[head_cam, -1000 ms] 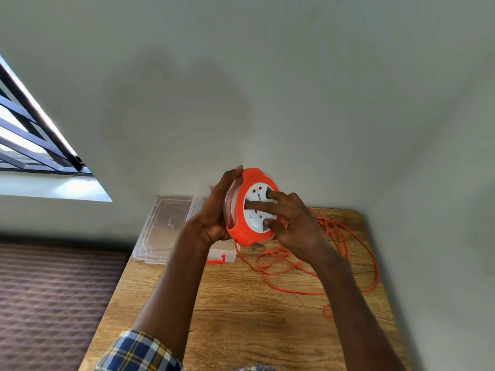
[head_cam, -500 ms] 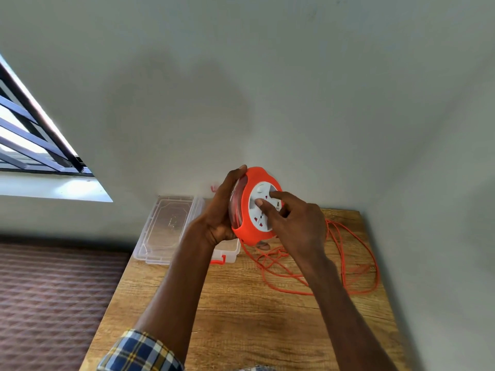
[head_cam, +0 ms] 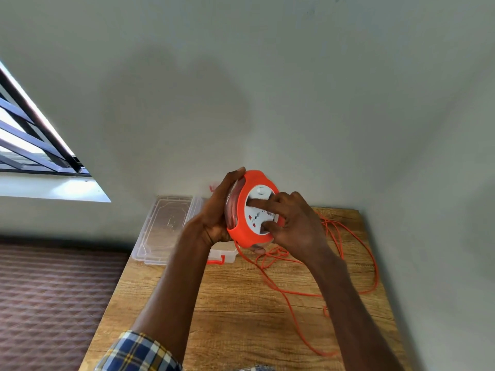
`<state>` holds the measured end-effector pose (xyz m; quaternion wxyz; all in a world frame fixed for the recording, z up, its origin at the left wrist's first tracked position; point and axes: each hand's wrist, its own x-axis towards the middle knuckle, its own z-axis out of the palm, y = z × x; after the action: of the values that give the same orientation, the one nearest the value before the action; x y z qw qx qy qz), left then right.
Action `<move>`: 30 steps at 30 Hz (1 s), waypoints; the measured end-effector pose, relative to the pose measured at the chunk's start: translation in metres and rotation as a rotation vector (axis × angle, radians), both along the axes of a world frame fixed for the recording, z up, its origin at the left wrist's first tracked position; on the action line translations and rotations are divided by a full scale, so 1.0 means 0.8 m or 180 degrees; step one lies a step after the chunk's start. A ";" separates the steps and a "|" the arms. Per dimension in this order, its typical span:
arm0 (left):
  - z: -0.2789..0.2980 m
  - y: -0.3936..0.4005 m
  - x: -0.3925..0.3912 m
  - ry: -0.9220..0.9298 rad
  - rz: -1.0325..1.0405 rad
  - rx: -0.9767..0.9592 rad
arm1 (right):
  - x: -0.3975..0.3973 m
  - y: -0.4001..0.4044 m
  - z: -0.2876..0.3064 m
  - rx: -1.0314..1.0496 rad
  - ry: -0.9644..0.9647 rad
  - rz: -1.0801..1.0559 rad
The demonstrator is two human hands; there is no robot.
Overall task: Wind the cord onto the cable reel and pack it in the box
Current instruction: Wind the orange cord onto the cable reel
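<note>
Left hand [head_cam: 214, 218] grips the cable reel [head_cam: 250, 210] from behind, thumb hooked over the top rim, fingers curled round the back; reel is held on edge in the air above the far end of the table [head_cam: 241, 317]. Right hand [head_cam: 294, 223] sits on the white socket face [head_cam: 258, 210], index finger laid straight across it, thumb pressed near the lower edge, other fingers curled; looks like it turns the face to draw cord in, can't tell if it pinches a knob.

Cord [head_cam: 348, 263] mostly not wound yet: it drops from the reel's bottom edge and lies in loose orange loops over the right side of the table, one run trailing toward the near edge. Some turns show through the reel's clear side.

To do this step well, probably: keep the left hand firm so only the face spins, turn in steady strokes, let the cord feed in without kinks, and watch the tangle of loops just below the reel for snags.

Box [head_cam: 222, 254] is clear plastic, open, behind the left wrist, lid [head_cam: 166, 226] flat to its left. Packing not yet begun.
</note>
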<state>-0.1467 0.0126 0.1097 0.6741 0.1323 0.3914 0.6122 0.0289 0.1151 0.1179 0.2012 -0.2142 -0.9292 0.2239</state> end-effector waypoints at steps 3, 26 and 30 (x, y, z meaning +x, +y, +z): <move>0.005 0.002 0.002 0.0065 -0.0076 0.0045 | -0.001 -0.012 0.001 -0.0224 0.0280 -0.0622; -0.001 -0.002 -0.005 -0.0024 -0.0047 0.0022 | -0.002 -0.001 -0.001 -0.0116 -0.0072 0.0333; 0.003 0.000 0.000 0.0081 0.0054 -0.0077 | -0.003 -0.003 -0.005 0.0138 -0.0059 0.0059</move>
<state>-0.1470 0.0126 0.1121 0.6654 0.1286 0.4084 0.6114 0.0265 0.1129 0.1135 0.1951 -0.2032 -0.9376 0.2036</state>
